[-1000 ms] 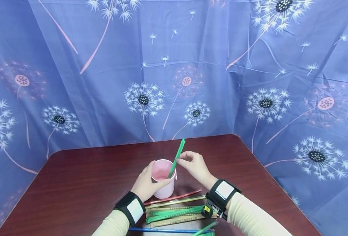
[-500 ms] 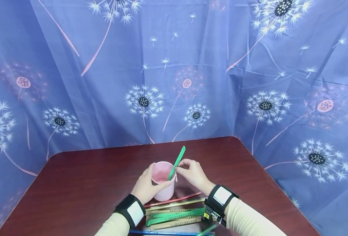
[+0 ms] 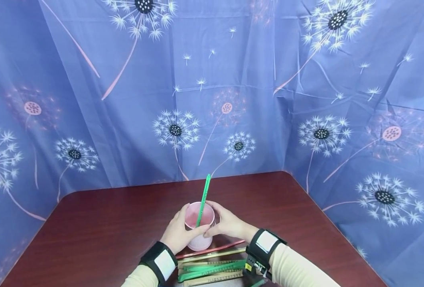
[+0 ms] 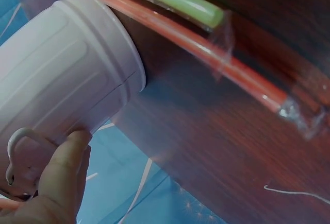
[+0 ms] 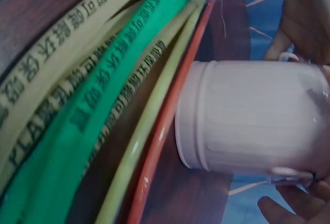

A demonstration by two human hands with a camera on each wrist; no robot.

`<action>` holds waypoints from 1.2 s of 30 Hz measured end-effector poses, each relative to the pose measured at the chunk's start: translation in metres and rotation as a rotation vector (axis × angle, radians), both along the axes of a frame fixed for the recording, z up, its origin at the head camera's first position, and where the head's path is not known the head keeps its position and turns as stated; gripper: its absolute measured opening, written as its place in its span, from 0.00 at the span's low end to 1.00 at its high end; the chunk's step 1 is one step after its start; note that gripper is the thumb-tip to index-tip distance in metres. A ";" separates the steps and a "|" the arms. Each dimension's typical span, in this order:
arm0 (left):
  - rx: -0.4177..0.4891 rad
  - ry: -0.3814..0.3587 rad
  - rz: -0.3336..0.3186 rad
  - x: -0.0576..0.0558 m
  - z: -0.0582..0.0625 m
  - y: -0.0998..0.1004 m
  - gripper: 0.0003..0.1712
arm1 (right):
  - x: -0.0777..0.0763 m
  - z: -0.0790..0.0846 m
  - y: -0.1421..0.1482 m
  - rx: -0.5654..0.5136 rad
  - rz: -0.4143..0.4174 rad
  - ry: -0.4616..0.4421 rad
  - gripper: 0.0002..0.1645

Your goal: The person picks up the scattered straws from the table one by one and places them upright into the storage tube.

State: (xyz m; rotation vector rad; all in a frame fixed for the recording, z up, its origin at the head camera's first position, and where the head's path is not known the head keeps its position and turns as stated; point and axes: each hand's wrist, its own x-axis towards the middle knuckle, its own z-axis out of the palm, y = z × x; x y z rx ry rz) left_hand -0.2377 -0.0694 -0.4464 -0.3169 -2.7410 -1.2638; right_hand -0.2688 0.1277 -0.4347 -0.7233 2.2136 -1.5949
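In the head view, a small pink bucket (image 3: pixel 198 244) stands on the table between both hands. A green paper-wrapped straw (image 3: pixel 203 199) sticks up out of it, leaning slightly to the right, its lower end inside. My left hand (image 3: pixel 178 232) grips the bucket's left side, thumb across the front near the rim. On the opposite side my right hand (image 3: pixel 231 224) holds the bucket, its fingers behind the rim and its thumb in front. The left wrist view shows a finger of that hand against the bucket wall (image 4: pixel 62 64), beside a small loop handle (image 4: pixel 20 144).
Just in front of the bucket lie a red straw (image 5: pixel 165 116) and a yellow-green straw (image 5: pixel 147 126) in clear wrap. Nearer still are several green (image 5: pixel 103 90) and tan (image 5: pixel 67 31) paper-wrapped straws. A blue patterned curtain (image 3: pixel 133 151) hangs behind the dark brown table (image 3: pixel 118 223).
My right hand has let go of the green straw and moved onto the bucket's right side. The straw has swung left and stands more upright. The left hand keeps its hold.
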 end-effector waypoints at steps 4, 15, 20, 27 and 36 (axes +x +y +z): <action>-0.010 0.000 -0.005 0.000 0.000 -0.001 0.57 | -0.001 -0.005 -0.006 0.051 -0.025 0.118 0.62; 0.051 -0.023 0.002 0.000 0.000 0.002 0.58 | 0.002 -0.009 -0.006 0.253 -0.150 0.341 0.57; 0.086 -0.043 -0.032 -0.001 -0.003 -0.004 0.58 | 0.002 -0.009 -0.007 0.340 -0.178 0.362 0.59; 0.062 -0.113 0.001 -0.004 -0.009 -0.029 0.42 | 0.002 -0.005 -0.011 0.371 -0.203 0.334 0.61; -0.336 0.046 -0.142 0.009 -0.044 -0.067 0.08 | 0.002 -0.004 -0.009 0.423 -0.202 0.345 0.61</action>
